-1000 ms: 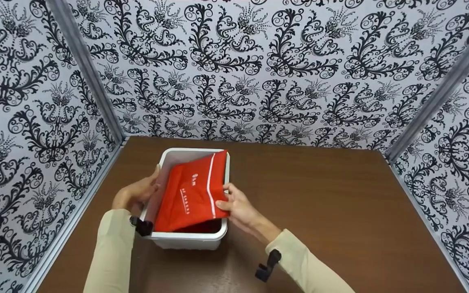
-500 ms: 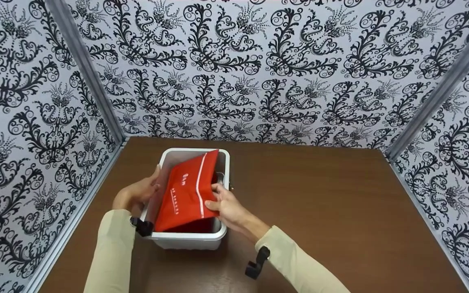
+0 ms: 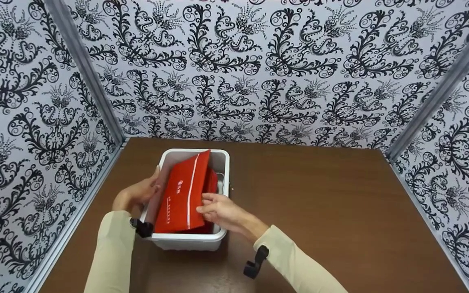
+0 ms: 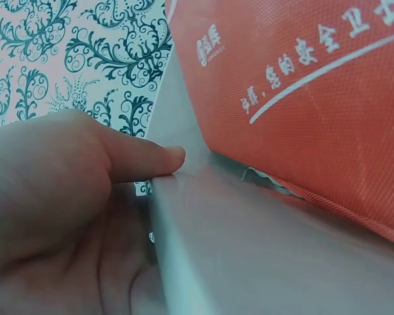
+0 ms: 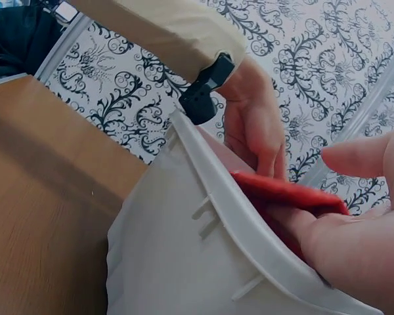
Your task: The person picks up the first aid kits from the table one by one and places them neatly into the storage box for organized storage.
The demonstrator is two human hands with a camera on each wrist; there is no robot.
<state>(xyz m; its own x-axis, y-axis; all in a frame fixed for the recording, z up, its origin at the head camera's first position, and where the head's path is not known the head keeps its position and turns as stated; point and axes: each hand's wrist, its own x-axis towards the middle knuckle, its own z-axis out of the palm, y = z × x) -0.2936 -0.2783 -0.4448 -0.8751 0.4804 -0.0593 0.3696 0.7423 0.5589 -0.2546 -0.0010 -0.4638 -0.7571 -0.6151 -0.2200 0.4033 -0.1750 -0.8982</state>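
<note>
A red fabric pouch (image 3: pixel 177 187) with white lettering and a white stripe leans inside a white plastic bin (image 3: pixel 189 236), its right edge raised. My right hand (image 3: pixel 224 212) reaches over the bin from the right. Its fingers lie behind the raised edge of the pouch, and in the right wrist view the thumb (image 5: pixel 358 157) stands off the red fabric (image 5: pixel 289 189). My left hand (image 3: pixel 136 193) grips the bin's left side, with the thumb (image 4: pixel 154 157) on the rim. The fingers outside the wall are mostly hidden.
A pale, partly see-through item (image 3: pixel 220 185) shows under the pouch along the bin's right wall. The bin stands on a brown tabletop (image 3: pixel 320 211), enclosed by walls (image 3: pixel 259 73) with black scroll patterns.
My right hand has moved left, and the pouch has tipped leftward and further into the bin, uncovering the bin's right side. The left hand and the bin have not moved.
</note>
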